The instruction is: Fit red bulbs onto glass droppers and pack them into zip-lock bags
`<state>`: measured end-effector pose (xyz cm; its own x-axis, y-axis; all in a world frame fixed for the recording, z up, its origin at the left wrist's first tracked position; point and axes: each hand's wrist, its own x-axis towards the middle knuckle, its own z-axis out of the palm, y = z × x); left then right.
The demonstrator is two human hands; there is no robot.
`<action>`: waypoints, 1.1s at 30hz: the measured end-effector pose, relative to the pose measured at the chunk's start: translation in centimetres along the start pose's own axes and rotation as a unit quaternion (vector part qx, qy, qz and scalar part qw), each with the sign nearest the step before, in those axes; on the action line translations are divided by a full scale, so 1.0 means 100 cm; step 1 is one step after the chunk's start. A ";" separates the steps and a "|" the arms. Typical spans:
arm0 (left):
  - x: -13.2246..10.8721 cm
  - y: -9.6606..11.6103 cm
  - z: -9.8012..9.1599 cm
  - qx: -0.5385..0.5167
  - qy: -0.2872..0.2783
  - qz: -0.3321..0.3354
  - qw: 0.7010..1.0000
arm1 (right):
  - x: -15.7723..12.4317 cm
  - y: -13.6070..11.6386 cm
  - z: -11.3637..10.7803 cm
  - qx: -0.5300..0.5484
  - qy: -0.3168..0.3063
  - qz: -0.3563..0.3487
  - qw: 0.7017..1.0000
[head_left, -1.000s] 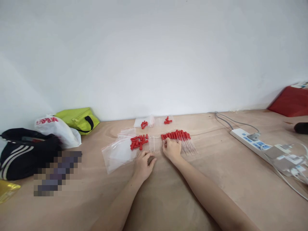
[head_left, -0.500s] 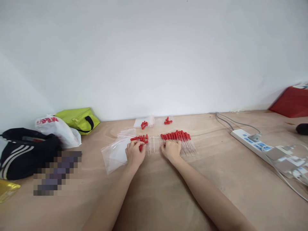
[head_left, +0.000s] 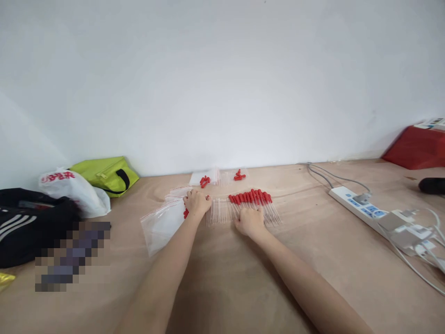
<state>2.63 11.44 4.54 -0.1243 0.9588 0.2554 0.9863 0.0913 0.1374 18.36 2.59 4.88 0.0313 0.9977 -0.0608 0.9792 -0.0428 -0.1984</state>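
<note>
My left hand (head_left: 196, 202) lies over a small pile of red rubber bulbs (head_left: 186, 213), its fingers curled and pinching at a bulb near the thumb. The pile is mostly hidden under it. Bare glass tubes (head_left: 218, 211) lie side by side just right of this hand. Further right, glass droppers (head_left: 272, 214) with red bulbs (head_left: 251, 196) on their far ends form a fanned row. My right hand (head_left: 250, 221) rests closed over the near ends of the row's left part. What its fingers grip is hidden.
Clear zip bags (head_left: 160, 227) lie left of my left hand. Behind are more bagged red bulbs (head_left: 205, 181) near the wall. At right runs a power strip (head_left: 358, 204) with plugs and cables. A white plastic bag (head_left: 74, 195), a lime bag (head_left: 107, 174) and dark cloth (head_left: 34, 227) sit left.
My left hand has moved forward over the pile of red bulbs. My right hand has drawn back slightly towards me along the droppers. The camera view has shifted a little.
</note>
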 end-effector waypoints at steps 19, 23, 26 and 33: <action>-0.136 -0.022 -0.013 -0.244 0.005 0.291 0.925 | -0.043 0.046 0.012 0.062 0.051 -0.089 0.993; -0.135 -0.013 -0.010 -0.269 -0.025 0.265 0.926 | -0.046 0.054 0.025 0.120 0.134 -0.112 0.977; -0.132 -0.008 -0.007 -0.282 -0.045 0.249 0.925 | -0.043 0.052 0.031 0.145 0.141 -0.132 0.970; -0.135 -0.008 -0.006 -0.330 -0.042 0.227 0.915 | -0.040 0.044 0.036 0.133 0.120 -0.164 0.970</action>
<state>3.41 -1.72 1.59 0.3179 0.8773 0.3596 0.6503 -0.4777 0.5907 21.84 -1.80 0.75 -0.1965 0.9422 0.2714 0.8585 0.2991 -0.4166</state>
